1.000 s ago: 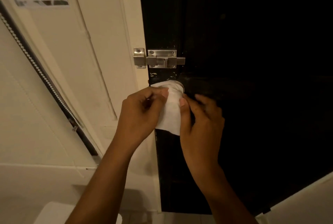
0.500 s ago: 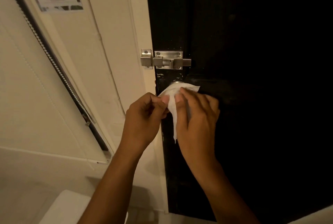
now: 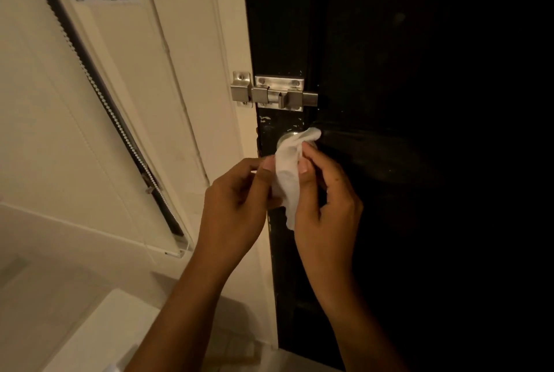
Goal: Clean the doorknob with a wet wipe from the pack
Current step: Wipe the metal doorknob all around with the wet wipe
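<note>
Dim warm light is cast over a black door (image 3: 389, 162) set in a cream frame (image 3: 227, 42), with a steel slide bolt (image 3: 274, 96) mounted across the gap. Just below the bolt, at six o'clock from it, the doorknob (image 3: 289, 137) is largely covered by a crumpled white wet wipe (image 3: 287, 174), only a sliver of metal being seen. The wipe is pinched by the left hand (image 3: 236, 210) at nine o'clock and the right hand (image 3: 326, 207) at three o'clock.
</note>
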